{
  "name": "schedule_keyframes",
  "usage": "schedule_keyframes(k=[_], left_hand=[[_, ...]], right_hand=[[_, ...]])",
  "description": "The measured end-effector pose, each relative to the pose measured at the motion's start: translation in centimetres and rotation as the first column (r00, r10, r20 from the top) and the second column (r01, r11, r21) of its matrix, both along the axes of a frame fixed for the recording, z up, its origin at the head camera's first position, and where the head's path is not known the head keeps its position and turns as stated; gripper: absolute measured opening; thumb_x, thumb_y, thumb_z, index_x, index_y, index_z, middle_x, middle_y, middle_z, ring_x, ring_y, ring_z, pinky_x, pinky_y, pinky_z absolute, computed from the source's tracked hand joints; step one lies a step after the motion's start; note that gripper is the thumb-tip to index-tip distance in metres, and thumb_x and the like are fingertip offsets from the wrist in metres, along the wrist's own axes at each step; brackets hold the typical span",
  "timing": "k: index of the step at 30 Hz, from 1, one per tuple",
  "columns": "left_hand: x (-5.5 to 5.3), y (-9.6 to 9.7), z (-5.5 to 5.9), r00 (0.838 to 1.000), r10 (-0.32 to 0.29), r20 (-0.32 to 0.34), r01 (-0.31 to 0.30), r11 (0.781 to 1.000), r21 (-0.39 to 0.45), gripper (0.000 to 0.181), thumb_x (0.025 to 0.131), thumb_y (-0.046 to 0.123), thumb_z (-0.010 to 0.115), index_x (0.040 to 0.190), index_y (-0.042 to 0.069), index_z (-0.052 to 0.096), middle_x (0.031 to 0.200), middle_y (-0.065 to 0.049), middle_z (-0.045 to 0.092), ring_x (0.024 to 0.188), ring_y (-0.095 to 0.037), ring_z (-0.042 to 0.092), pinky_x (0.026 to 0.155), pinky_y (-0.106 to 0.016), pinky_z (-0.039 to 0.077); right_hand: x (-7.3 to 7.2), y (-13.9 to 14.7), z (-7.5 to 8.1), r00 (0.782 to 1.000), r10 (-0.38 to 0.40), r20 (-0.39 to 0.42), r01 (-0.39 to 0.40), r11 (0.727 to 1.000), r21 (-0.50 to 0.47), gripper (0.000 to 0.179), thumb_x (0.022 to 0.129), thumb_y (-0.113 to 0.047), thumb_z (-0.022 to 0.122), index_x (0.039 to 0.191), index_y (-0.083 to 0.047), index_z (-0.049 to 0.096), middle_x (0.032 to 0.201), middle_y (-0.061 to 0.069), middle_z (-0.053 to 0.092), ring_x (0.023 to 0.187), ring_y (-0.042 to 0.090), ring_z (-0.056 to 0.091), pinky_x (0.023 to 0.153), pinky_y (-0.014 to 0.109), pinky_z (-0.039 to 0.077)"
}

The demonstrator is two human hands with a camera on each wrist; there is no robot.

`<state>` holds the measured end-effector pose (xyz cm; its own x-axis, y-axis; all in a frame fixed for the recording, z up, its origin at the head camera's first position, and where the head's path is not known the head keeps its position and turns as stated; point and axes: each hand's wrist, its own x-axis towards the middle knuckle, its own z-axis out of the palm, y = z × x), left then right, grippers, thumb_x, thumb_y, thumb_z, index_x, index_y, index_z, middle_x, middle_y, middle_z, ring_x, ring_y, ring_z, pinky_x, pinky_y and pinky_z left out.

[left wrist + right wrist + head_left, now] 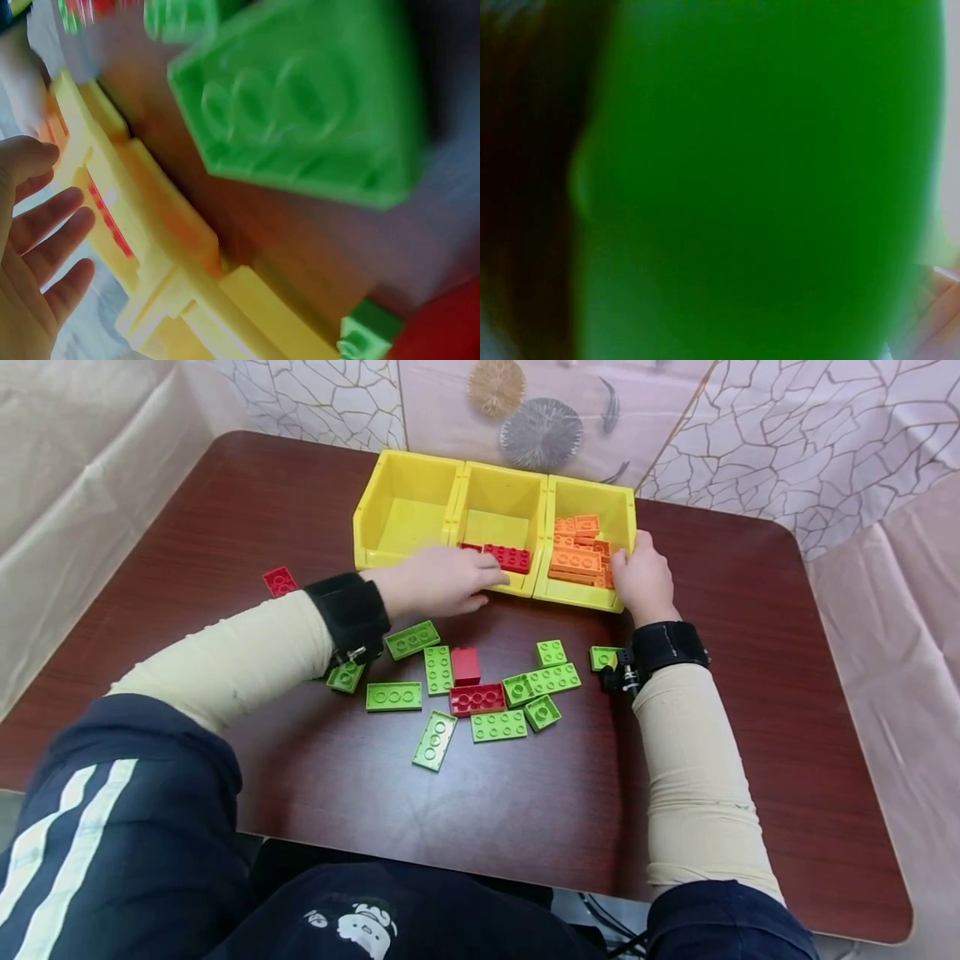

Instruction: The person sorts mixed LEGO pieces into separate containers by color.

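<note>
My left hand (442,581) reaches over the front edge of the middle yellow bin (504,489), close to the red bricks (508,558) lying in it. In the left wrist view the left hand (37,247) has its fingers apart and nothing between them. My right hand (647,581) grips the side wall of the right yellow bin (622,506), thumb on the inner side. Orange bricks (576,560) are piled in that bin. A green brick (603,658) lies beside the right wrist and fills most of the right wrist view as a blurred green surface (765,180).
The left yellow bin (412,485) adjoins the middle one. Green bricks (393,696) lie scattered on the dark table (315,793), some with hollow undersides up. Among them are a red brick (477,699) and another red brick (466,666). One red brick (280,582) lies further left.
</note>
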<state>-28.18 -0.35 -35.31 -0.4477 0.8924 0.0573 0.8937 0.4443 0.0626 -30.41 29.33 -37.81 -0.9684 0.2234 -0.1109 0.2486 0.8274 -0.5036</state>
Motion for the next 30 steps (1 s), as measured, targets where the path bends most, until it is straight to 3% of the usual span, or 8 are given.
schedule_keyframes(k=[7,13,20,30], left_hand=[[3.9,-2.2,-0.6,0.996,-0.088,0.017,0.088,0.996,-0.033,0.037,0.088,0.015,0.062,0.124,0.007,0.058,0.113,-0.010,0.060,0.101,-0.026,0.057,0.086,-0.039,0.045],[5.7,-3.0,-1.0,0.996,-0.091,0.020,0.093,0.990,-0.108,0.041,0.089,0.011,0.059,0.129,0.011,0.055,0.122,-0.011,0.056,0.109,-0.028,0.053,0.090,-0.040,0.043],[6.3,-2.7,-1.8,0.991,-0.120,0.065,0.130,0.977,-0.167,0.047,0.089,0.013,0.059,0.135,0.018,0.050,0.132,-0.010,0.050,0.121,-0.026,0.045,0.100,-0.044,0.035],[6.1,-2.3,-1.8,0.990,-0.124,0.072,0.133,0.981,-0.140,0.040,0.086,0.015,0.064,0.127,0.015,0.058,0.127,-0.008,0.054,0.117,-0.026,0.048,0.098,-0.045,0.036]], right_hand=[[0.0,-0.1,0.1,1.000,-0.007,0.007,0.007,1.000,0.005,0.054,0.098,-0.034,0.027,0.146,-0.012,0.019,0.126,0.019,0.050,0.105,0.033,0.050,0.089,0.046,0.041],[0.2,-0.2,0.1,1.000,-0.003,-0.005,0.003,1.000,0.012,0.054,0.098,-0.034,0.026,0.146,-0.011,0.020,0.126,0.020,0.049,0.105,0.034,0.050,0.088,0.046,0.040],[0.3,-0.1,-0.2,1.000,-0.005,0.001,0.005,1.000,0.011,0.054,0.098,-0.034,0.026,0.146,-0.011,0.020,0.127,0.020,0.049,0.105,0.034,0.050,0.088,0.046,0.040],[0.2,-0.3,0.0,1.000,-0.004,-0.021,0.004,1.000,0.013,0.053,0.098,-0.033,0.027,0.146,-0.011,0.021,0.128,0.020,0.050,0.105,0.035,0.051,0.087,0.047,0.040]])
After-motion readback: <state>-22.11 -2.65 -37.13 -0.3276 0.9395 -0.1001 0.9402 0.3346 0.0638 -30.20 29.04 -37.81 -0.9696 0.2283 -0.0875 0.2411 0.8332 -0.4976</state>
